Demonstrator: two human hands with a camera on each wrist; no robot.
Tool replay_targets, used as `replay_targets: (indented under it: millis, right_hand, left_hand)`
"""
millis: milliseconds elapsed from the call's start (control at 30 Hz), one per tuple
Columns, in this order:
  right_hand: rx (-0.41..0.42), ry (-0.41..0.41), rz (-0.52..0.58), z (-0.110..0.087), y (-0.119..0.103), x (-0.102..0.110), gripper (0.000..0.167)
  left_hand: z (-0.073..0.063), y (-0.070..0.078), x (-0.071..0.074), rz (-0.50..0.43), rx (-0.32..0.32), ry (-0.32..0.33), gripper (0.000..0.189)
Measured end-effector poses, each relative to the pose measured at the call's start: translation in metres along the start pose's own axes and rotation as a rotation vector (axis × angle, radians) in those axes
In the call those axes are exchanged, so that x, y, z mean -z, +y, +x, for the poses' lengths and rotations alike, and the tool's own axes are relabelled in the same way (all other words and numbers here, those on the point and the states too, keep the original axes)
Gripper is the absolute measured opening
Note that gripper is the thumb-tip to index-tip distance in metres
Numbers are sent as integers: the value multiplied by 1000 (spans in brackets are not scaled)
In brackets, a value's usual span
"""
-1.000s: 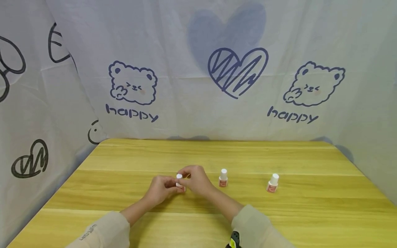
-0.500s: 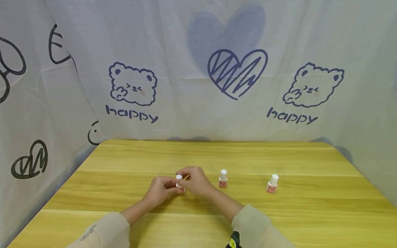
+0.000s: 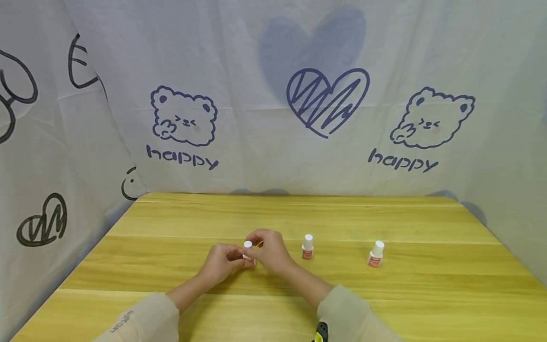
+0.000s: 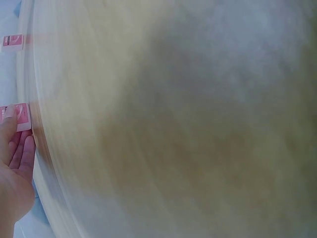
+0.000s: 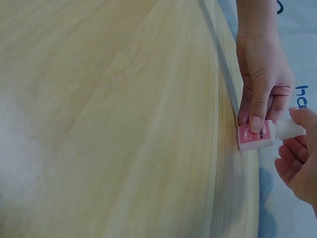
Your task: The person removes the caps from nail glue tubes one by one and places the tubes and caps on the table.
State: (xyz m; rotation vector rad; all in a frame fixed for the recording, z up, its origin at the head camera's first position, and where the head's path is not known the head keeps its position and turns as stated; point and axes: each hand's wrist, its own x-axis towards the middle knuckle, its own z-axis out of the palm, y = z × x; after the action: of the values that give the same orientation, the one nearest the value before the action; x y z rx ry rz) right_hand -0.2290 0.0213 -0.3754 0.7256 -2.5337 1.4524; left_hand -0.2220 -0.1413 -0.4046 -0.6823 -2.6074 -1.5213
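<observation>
A small bottle (image 3: 249, 261) with a white cap and a pink label stands upright on the table, left of the middle. From its left side, my left hand (image 3: 220, 262) grips the body between thumb and fingers. My right hand (image 3: 270, 249) has thumb and index finger around the cap (image 5: 290, 129). In the right wrist view, the left thumb presses on the pink label (image 5: 247, 134), and the cap still sits on the bottle. The left wrist view shows the held bottle at its left edge, with another bottle (image 4: 12, 42) farther along.
Two similar capped bottles stand upright to the right, one nearer bottle (image 3: 307, 247) and one farther bottle (image 3: 375, 254). They share a yellow wood-grain table (image 3: 299, 304). White cloth (image 3: 256, 142) printed with bears and hearts hangs behind it and at both sides.
Both hands stay at the same bottle, which remains in place. The right fingers shift slightly about the cap. The other two bottles have not moved.
</observation>
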Motion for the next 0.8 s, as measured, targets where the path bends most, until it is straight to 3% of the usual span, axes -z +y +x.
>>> replay_targets:
  millis: [233,800]
  right_hand:
    - [-24,-4,-3,0,-2,1,8]
    - [14,-95,25,2,-1,4,14]
  left_hand:
    - [-1,0,0,14,-10,8,20]
    - [0,-2,0,6,-4,-5,23]
